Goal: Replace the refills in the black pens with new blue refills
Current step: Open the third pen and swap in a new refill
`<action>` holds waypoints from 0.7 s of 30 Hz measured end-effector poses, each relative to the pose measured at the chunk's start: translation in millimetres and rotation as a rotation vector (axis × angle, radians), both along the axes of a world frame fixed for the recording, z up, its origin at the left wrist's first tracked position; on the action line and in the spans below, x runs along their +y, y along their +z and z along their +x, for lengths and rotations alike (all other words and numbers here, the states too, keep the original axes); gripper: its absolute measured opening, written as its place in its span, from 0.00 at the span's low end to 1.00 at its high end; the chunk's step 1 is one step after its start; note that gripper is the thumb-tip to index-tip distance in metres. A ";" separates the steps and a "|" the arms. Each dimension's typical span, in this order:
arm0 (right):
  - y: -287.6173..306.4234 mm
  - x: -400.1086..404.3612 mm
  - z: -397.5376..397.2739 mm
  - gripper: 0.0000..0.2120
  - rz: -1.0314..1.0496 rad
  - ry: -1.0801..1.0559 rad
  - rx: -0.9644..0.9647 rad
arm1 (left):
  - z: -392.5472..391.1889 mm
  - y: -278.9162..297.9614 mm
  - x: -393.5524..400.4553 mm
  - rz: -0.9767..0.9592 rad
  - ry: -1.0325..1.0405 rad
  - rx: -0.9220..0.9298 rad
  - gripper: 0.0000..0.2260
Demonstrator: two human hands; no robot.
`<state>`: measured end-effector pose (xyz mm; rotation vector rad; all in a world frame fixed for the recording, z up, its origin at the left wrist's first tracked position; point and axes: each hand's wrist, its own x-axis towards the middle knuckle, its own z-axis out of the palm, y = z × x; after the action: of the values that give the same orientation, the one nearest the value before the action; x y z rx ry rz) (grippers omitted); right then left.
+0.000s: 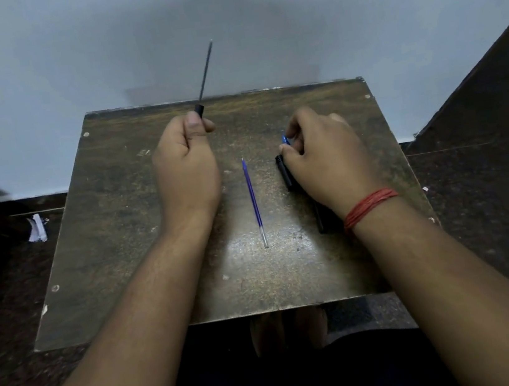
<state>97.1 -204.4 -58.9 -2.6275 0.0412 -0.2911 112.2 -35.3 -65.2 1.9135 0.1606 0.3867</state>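
- A person seated at a worn wooden tabletop [142, 241] is midway through swapping pen refills, with 1 pen apart and the job, by the look of it, not yet half done.
- The left hand [185, 166], left of the loose blue refill [253, 201] that lies at the tabletop's centre, is curled round a short black pen section [199, 110]; from it a dark refill [205, 68] sticks up and away, tip uppermost.
- The right hand [326, 156], just right of the blue refill, is bent down over the tabletop, its fingers pinching something blue [285, 140] that is mostly hidden; it may be a second new refill, but that cannot be told.
- A black pen barrel [285, 173] lies under that hand, near the blue refill, and a second black pen piece [320, 219] shows below the wrist, which wears a red thread band [368, 206].
- Step in hand, as judged: the old dark refill is out of its barrel but not yet freed from the black section.
- Next move likely calls for pulling the dark refill free, setting it aside, then feeding a blue one tip-first into the section and closing the barrel squarely.
- Count: 1 blue refill in plain view, 1 blue item partly seen, 1 dark refill, 3 black pen pieces, 2 hands.
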 end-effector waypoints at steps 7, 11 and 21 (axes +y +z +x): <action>2.4 3.6 -0.5 0.07 -0.079 0.018 -0.029 | 1.2 -1.4 1.5 0.018 0.005 0.009 0.14; 4.0 -2.1 1.8 0.03 0.040 -0.020 -0.107 | -1.2 -1.8 -1.3 0.026 -0.057 0.000 0.14; 13.1 0.1 -3.6 0.03 0.808 0.004 -0.047 | -16.7 1.4 -23.2 0.196 -0.335 -0.089 0.13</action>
<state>93.5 -204.4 -45.9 -1.8184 0.1112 -0.2632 95.5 -58.4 -63.9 2.0658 -0.2640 0.2672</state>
